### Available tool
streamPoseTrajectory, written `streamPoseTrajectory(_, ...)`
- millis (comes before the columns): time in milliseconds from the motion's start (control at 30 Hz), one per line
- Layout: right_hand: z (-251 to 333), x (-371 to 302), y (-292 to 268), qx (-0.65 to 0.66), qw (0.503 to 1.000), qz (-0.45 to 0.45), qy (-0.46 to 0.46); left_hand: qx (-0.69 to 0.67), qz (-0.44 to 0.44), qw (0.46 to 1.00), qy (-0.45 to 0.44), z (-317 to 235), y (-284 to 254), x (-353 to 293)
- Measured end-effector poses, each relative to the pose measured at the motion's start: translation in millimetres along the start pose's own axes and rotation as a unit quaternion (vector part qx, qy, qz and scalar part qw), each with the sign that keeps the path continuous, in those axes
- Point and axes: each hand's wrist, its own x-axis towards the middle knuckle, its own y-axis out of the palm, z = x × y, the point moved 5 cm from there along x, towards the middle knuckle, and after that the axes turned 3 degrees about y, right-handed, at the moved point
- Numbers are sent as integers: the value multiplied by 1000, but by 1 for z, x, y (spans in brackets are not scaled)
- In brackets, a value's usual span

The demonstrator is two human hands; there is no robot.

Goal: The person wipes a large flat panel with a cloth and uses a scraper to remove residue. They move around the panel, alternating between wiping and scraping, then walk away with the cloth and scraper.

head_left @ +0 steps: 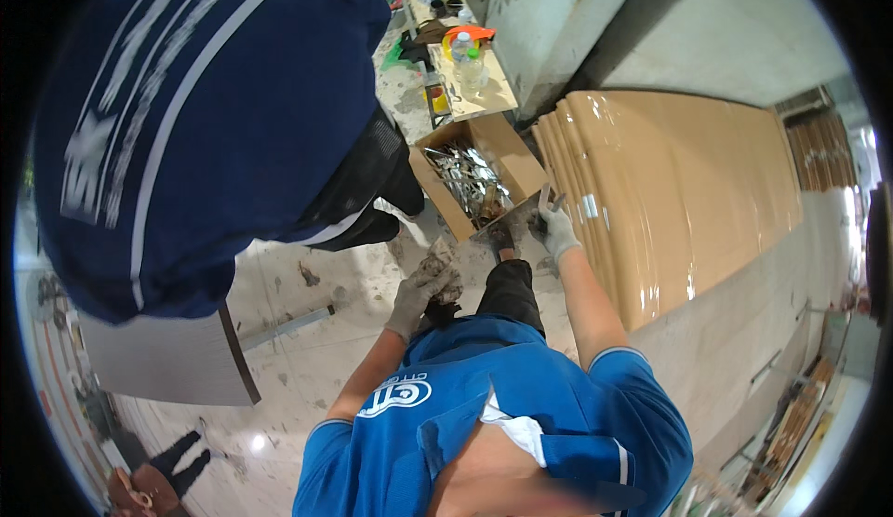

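Observation:
My left hand (416,301), in a pale work glove, is closed around a crumpled, dirty grey-brown rag (441,273) beside my left thigh. My right hand (558,228), also gloved, has its fingers apart near the right corner of an open cardboard box (521,159); nothing plainly shows in it. Inside that box lies a jumble of shiny metal strips or scraps (470,180), too tangled to tell apart. The box stands on the floor just ahead of my foot.
A co-worker in dark blue (233,98) bends close on my left. Tall wrapped cardboard sheets (679,182) lean on the right wall. Beyond the box, a low bench (493,94) carries bottles (472,70). A grey panel (167,359) and a metal strip (288,327) lie at left.

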Motion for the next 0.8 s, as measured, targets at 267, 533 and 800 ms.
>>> streamPoseTrajectory(267,55,287,74,-119,989,-79,38,-15,-222,972,-75,13,35,71)
streamPoseTrajectory(533,100,414,156,-365,920,-113,-84,-58,-302,948,-85,17,64,102)
streamPoseTrajectory(800,121,354,142,-470,866,-88,-149,-109,-283,952,-51,-13,91,147)
